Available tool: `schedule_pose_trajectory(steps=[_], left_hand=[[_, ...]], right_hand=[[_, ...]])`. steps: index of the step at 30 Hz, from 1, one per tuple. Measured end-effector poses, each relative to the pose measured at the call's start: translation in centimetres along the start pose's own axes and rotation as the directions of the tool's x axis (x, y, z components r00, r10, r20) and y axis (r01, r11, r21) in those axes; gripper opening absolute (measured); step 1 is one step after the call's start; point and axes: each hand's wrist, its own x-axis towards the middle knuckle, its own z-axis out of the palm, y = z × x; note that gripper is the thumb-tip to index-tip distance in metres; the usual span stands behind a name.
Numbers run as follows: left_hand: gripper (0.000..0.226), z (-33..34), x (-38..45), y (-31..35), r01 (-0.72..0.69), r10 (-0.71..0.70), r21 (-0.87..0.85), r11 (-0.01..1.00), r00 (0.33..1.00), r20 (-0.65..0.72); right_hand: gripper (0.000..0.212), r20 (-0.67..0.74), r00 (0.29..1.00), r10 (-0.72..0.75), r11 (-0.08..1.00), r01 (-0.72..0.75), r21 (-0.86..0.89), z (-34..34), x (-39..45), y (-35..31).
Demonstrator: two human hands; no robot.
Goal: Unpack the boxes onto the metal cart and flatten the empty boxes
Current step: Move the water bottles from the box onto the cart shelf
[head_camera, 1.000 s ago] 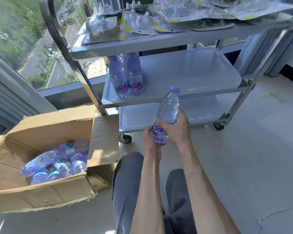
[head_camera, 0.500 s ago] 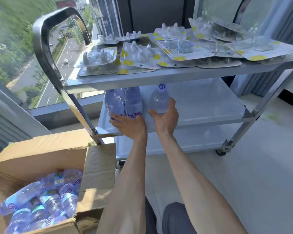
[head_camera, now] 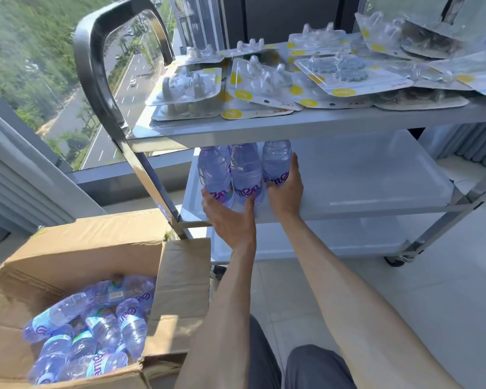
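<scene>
Three clear water bottles with purple labels stand upright at the left end of the metal cart's middle shelf [head_camera: 376, 192]. My right hand [head_camera: 285, 189] grips the rightmost bottle [head_camera: 277, 161] low down, fingers round its label. My left hand [head_camera: 230, 217] reaches against the base of the other two bottles [head_camera: 230, 175], fingers spread on them. The open cardboard box [head_camera: 76, 248] sits on the floor at the lower left, with several more bottles [head_camera: 96, 329] lying in it. The bottle caps are hidden by the top shelf.
The cart's top shelf [head_camera: 320, 122] is covered with several blister packs [head_camera: 264, 80]. Its curved steel handle [head_camera: 93, 66] rises at the left, in front of a window. A lower shelf [head_camera: 334, 237] and a caster [head_camera: 396, 259] show below. My knees are at the bottom.
My right hand has carried the bottle up from above my lap and stood it on the middle shelf beside the other two. My left hand has moved up to their bases.
</scene>
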Motion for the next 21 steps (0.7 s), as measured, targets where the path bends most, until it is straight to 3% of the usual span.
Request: schedule_pose_trajectory(steps=[4,9,12,14,19,21], left_hand=[[0.106,0.3,0.1,-0.4,-0.014,0.014,-0.003,1.000,1.000,-0.004],[0.105,0.3,0.0,-0.6,-0.022,0.022,0.027,0.999,1.000,-0.004],[0.103,0.2,-0.2,-0.5,-0.026,0.025,0.019,0.999,1.000,0.006],[0.095,-0.2,-0.2,-0.6,-0.030,0.030,0.002,1.000,1.000,0.004],[0.063,-2.8,1.5,-2.1,-0.022,0.027,-0.086,0.996,0.998,0.060],[0.049,-4.5,2.9,-3.4,-0.035,0.036,-0.063,0.997,0.999,0.023]], right_hand=[[0.081,-0.003,1.000,-0.021,0.999,0.020,-0.039,0.4,0.2,0.9],[0.062,0.099,0.995,0.033,0.994,-0.022,-0.109,0.5,1.6,1.3],[0.067,0.132,0.990,0.055,0.989,-0.036,-0.142,0.7,1.1,1.1],[0.068,0.094,0.994,0.053,0.989,-0.039,-0.143,0.8,-0.4,1.0],[0.055,-0.152,0.988,0.001,0.996,-0.014,-0.085,0.2,-7.2,-0.5],[0.043,-0.157,0.986,-0.062,0.994,0.047,-0.097,0.6,-9.9,-0.5]])
